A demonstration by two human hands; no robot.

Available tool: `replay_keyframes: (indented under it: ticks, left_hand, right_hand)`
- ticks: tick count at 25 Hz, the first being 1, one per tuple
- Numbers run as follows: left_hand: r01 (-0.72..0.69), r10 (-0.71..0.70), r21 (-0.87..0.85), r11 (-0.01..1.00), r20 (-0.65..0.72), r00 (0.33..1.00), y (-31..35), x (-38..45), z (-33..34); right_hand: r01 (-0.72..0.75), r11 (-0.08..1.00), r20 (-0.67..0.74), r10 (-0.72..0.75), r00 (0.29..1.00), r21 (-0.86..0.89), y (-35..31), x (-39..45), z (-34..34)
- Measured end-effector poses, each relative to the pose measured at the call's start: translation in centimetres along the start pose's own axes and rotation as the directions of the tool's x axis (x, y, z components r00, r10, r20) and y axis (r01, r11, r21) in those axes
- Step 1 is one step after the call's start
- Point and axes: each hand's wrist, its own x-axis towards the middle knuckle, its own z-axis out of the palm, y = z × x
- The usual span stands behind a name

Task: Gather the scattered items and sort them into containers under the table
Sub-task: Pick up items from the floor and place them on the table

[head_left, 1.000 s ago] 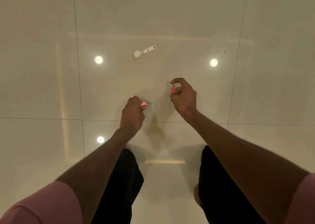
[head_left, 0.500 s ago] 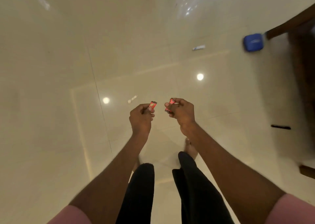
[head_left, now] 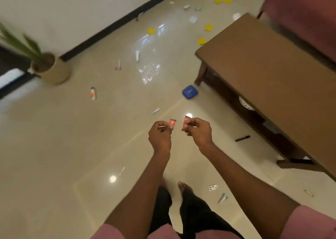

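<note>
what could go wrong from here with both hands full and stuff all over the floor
1. The left hand and right hand each only pinch a small red sachet; one might slip.
2. The small white card and thin pens lie near the bare foot, so stepping on them seems possible.

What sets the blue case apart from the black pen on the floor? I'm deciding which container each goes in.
The blue case is broad, squarish and round-cornered; the black pen is thin and stick-like. The case is bright blue, the pen plain black. The case lies just off the table's near leg; the pen lies farther along the table's side, nearer the person. Both lie flat on the tiled floor, untouched.
</note>
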Motion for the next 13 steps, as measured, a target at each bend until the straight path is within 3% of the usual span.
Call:
replay_keyframes:
  ticks: [7,13]
  left_hand:
    - [-0.240,0.178,0.171,0.955,0.315,0.932,8.6,3.6,17.6]
    - [-0.341,0.209,0.272,0.900,0.416,0.885,13.4,12.2,31.8]
  right_hand:
    - [-0.031,0.997,-0.286,0.051,0.957,0.075,-5.7,10.1,-11.2]
    - [-0.076,0.963,-0.384,0.175,0.907,0.259,-8.2,24.6,-18.4]
